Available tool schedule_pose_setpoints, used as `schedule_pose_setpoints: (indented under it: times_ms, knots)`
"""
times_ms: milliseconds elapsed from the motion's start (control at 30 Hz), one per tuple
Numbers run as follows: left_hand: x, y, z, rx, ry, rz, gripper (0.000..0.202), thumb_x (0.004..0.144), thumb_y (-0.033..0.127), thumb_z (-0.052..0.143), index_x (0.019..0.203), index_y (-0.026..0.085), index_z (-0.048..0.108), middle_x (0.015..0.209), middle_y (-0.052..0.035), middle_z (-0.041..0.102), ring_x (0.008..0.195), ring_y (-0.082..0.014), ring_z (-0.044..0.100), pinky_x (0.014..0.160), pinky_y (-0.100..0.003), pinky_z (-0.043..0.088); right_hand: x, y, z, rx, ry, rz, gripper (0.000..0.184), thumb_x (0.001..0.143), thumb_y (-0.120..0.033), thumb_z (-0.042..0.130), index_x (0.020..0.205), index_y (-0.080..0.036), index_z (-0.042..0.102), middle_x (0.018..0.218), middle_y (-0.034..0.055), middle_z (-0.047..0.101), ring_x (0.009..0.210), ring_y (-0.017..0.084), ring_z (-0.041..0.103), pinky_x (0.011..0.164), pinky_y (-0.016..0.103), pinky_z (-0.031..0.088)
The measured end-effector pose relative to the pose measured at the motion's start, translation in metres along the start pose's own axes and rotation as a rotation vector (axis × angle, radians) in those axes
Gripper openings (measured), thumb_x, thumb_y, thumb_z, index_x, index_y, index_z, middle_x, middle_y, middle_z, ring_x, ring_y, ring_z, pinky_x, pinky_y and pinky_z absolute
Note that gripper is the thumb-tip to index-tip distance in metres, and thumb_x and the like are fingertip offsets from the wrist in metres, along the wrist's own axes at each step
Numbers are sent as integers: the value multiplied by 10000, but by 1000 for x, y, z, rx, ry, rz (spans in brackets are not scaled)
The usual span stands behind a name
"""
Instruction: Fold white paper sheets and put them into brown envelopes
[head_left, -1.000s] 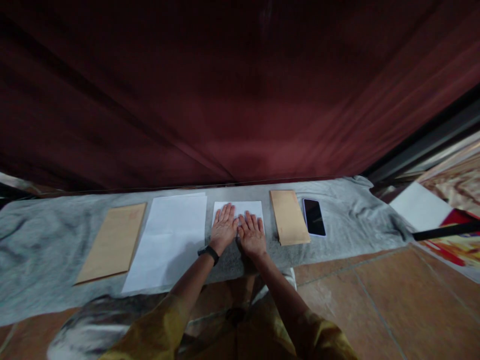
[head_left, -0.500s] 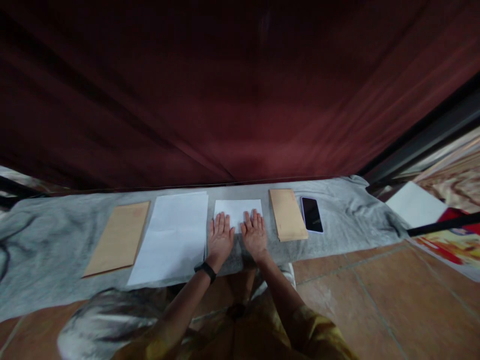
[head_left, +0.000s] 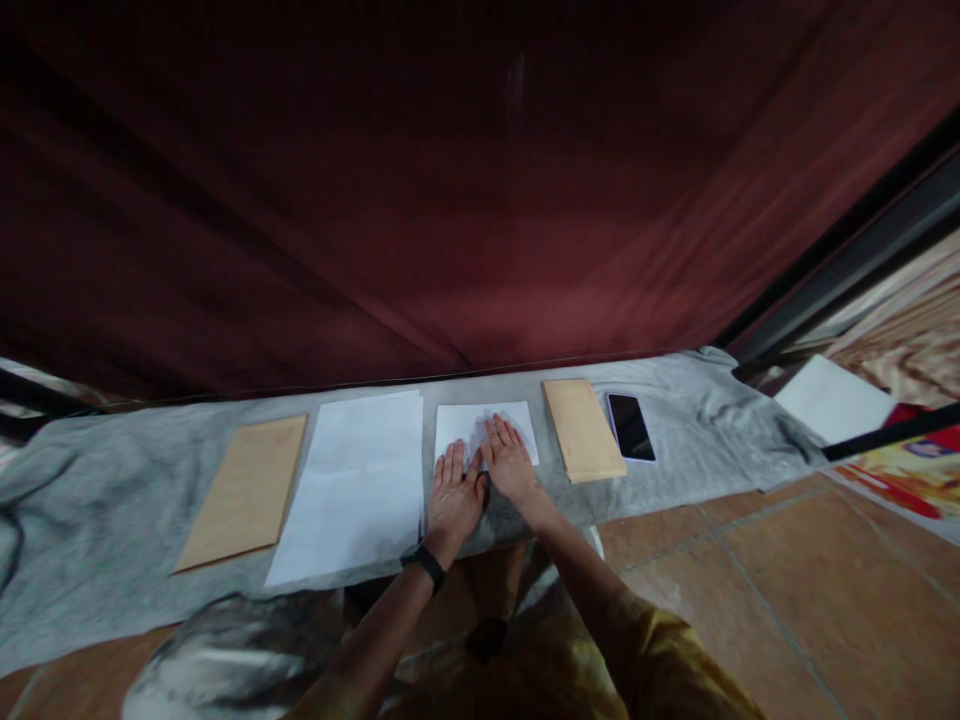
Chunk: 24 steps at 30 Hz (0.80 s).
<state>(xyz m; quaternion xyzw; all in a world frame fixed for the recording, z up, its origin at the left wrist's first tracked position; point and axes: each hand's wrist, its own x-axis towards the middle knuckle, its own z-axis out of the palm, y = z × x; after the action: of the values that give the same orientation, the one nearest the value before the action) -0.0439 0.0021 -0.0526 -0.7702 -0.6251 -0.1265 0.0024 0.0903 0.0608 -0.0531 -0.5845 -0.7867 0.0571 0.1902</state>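
Note:
A small white sheet of paper (head_left: 459,420), perhaps folded, lies on the grey cloth in front of me. Flat on its lower left part rests my left hand (head_left: 457,495), fingers spread and a dark band on the wrist. My right hand (head_left: 510,460) presses on the middle of the paper with its fingers stretched out, close by the left thumb. To the left is a stack of larger white sheets (head_left: 356,480). On the right lie several brown envelopes (head_left: 585,430) in a pile. The paper's lower edge is partly hidden under my hands.
Beyond the small envelopes lies a phone (head_left: 631,428). A larger brown envelope (head_left: 244,490) sits at the left. Grey cloth (head_left: 97,510) covers the narrow surface, with a dark red curtain (head_left: 480,200) behind it. A black bar (head_left: 892,430) crosses at the right, above the tiled floor.
My right hand has slid up and left toward the middle of the small paper. My left hand has dropped slightly toward the paper's lower edge. The whole view has shifted a little.

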Motion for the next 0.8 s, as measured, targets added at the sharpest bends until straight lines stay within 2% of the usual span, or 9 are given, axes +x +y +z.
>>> schedule_pose_setpoints:
  times_ms: [100, 167, 367, 567, 800]
  knots:
    - [0, -1, 3, 3, -6, 2, 543, 982, 274, 415, 1499, 115, 461, 1629, -179, 313, 1535, -314, 229, 1226, -518, 276, 10, -6, 6, 20, -21, -104, 476, 1062, -321, 349, 1486, -160, 492, 1593, 97, 406, 1472, 231, 373, 1211, 420, 288]
    - [0, -1, 5, 4, 4, -1, 547, 983, 268, 404, 1505, 108, 448, 1617, -176, 343, 1533, -306, 237, 1225, -523, 279, 15, -6, 10, 11, -24, -118, 455, 1062, -344, 371, 1462, -194, 526, 1579, 78, 434, 1455, 229, 398, 1212, 428, 282]
    - [0, -2, 6, -24, 55, 6, 530, 991, 315, 442, 1511, 217, 458, 1637, -121, 324, 1534, -315, 236, 1212, -533, 300, 24, 15, 10, -54, -14, -93, 461, 1067, -379, 373, 1487, -233, 496, 1588, 68, 420, 1463, 247, 385, 1203, 447, 278]
    - [0, -2, 2, -27, 46, 5, 524, 987, 321, 457, 1508, 263, 466, 1641, -90, 322, 1530, -319, 249, 1205, -537, 313, 30, 43, 5, -112, 20, -9, 474, 1061, -388, 388, 1500, -233, 476, 1587, 86, 415, 1452, 260, 402, 1194, 468, 285]
    - [0, -3, -1, -34, 23, 16, 496, 997, 356, 451, 1490, 318, 490, 1647, -59, 313, 1527, -330, 253, 1210, -552, 287, 23, 53, 8, -136, 57, 59, 522, 1056, -395, 387, 1514, -154, 448, 1577, 155, 416, 1447, 283, 408, 1186, 478, 291]
